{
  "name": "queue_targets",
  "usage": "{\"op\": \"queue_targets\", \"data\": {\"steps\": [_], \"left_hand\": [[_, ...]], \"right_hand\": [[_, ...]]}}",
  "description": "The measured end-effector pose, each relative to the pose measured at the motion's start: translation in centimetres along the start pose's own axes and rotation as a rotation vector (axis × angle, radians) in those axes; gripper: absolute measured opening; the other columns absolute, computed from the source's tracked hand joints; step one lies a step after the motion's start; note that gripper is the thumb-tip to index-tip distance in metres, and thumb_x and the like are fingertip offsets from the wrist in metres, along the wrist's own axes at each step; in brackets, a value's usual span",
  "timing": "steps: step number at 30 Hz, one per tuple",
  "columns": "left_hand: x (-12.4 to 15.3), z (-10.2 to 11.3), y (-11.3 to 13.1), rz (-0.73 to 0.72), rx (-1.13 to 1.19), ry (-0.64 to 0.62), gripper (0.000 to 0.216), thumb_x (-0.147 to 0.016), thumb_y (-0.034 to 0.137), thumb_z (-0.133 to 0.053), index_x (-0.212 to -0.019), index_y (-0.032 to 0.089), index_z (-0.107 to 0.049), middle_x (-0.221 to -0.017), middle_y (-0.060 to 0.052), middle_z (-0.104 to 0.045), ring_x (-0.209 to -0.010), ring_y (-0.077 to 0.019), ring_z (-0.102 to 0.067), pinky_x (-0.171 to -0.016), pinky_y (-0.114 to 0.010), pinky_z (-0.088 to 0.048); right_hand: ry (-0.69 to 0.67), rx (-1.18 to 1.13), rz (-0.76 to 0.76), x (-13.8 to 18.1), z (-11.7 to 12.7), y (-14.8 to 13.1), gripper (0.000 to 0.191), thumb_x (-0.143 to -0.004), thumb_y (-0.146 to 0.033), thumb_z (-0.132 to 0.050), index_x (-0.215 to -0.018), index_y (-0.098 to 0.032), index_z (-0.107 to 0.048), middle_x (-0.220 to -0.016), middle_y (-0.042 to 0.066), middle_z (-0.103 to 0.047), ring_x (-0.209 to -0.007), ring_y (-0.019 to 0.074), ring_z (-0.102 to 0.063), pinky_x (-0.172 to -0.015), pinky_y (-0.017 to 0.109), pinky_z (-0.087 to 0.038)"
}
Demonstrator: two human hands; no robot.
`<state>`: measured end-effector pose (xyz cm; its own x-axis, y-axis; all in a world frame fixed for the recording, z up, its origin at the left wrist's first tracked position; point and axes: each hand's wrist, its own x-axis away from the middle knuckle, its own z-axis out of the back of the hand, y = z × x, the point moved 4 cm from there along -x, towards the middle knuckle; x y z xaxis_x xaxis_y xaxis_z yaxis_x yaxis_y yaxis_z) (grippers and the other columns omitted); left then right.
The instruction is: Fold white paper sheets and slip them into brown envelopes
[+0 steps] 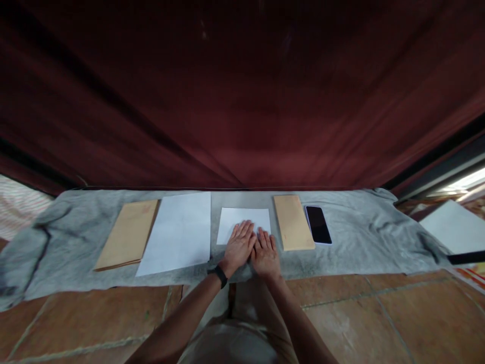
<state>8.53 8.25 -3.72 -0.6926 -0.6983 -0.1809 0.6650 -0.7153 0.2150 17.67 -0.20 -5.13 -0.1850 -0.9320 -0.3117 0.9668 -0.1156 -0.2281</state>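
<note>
A small white sheet of paper (pixel 231 220), perhaps folded, lies in front of me on the grey cloth. My left hand (pixel 239 243) rests flat on its lower middle, fingers stretched out. Beside it, my right hand (pixel 265 253) lies flat with its fingertips over the paper's lower right part, the two hands touching near the thumbs. To the left are large white sheets (pixel 178 232), partly over a stack of brown envelopes (pixel 127 232). On the right lies a smaller stack of brown envelopes (pixel 293 222).
A smartphone (pixel 318 225) with a dark screen lies right of the small envelopes. The grey cloth (pixel 364 232) covers a long narrow surface. Behind it hangs a dark red curtain (pixel 242 126). A white board-like object (pixel 454 227) stands at far right. Below is a tiled floor (pixel 352 318).
</note>
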Motion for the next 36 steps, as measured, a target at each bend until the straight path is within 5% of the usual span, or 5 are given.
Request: {"op": "queue_targets", "data": {"steps": [13, 18, 22, 31, 36], "left_hand": [[-2.5, -0.4, -3.9, 0.119, -0.073, 0.037, 0.057, -0.103, 0.041, -0.032, -0.154, 0.016, -0.038, -0.160, -0.010, -0.039, -0.152, -0.0243, -0.028, -0.125, -0.047, -0.022], [-2.6, -0.1, -4.0, 0.116, -0.053, 0.043, 0.058, -0.103, 0.044, -0.032, -0.152, 0.013, -0.043, -0.160, -0.012, -0.039, -0.152, -0.0261, -0.029, -0.125, -0.047, -0.022], [-1.8, 0.1, -3.8, 0.103, -0.033, 0.058, 0.056, -0.104, 0.042, -0.031, -0.149, 0.012, -0.045, -0.158, -0.014, -0.042, -0.150, -0.0270, -0.032, -0.123, -0.049, -0.025], [1.7, 0.7, -3.5, 0.087, -0.042, 0.081, 0.055, -0.103, 0.043, -0.036, -0.148, 0.013, -0.046, -0.158, -0.016, -0.041, -0.150, -0.0273, -0.032, -0.124, -0.048, -0.027], [1.9, 1.8, -3.8, 0.088, -0.002, 0.093, 0.050, -0.103, 0.034, -0.036, -0.149, 0.015, -0.045, -0.159, -0.013, -0.041, -0.150, -0.0247, -0.033, -0.123, -0.047, -0.030]], "right_hand": [[0.007, -0.036, -0.005, -0.1, -0.2, 0.3, 0.050, -0.103, -0.034, -0.042, -0.149, -0.017, -0.048, -0.156, 0.013, -0.045, -0.145, 0.0273, -0.039, -0.119, 0.048, -0.026], [-0.010, -0.039, -0.099, -5.9, 1.5, 1.9, 0.046, -0.103, -0.030, -0.039, -0.147, -0.019, -0.050, -0.154, 0.013, -0.048, -0.142, 0.0275, -0.041, -0.117, 0.049, -0.028], [-0.207, -0.006, -0.111, -12.0, 1.8, 2.4, 0.047, -0.101, -0.026, -0.043, -0.147, -0.019, -0.049, -0.153, 0.013, -0.049, -0.142, 0.0274, -0.040, -0.117, 0.048, -0.027], [-0.327, -0.110, -0.207, -15.7, 1.1, 3.7, 0.031, -0.086, -0.021, -0.062, -0.114, -0.014, -0.071, -0.126, 0.018, -0.066, -0.120, 0.0298, -0.058, -0.100, 0.039, -0.043], [-0.332, -0.352, -0.246, -15.8, 1.4, 5.6, 0.010, -0.078, -0.015, -0.065, -0.074, -0.018, -0.074, -0.084, 0.005, -0.074, -0.085, 0.0185, -0.066, -0.077, 0.025, -0.046]]}}
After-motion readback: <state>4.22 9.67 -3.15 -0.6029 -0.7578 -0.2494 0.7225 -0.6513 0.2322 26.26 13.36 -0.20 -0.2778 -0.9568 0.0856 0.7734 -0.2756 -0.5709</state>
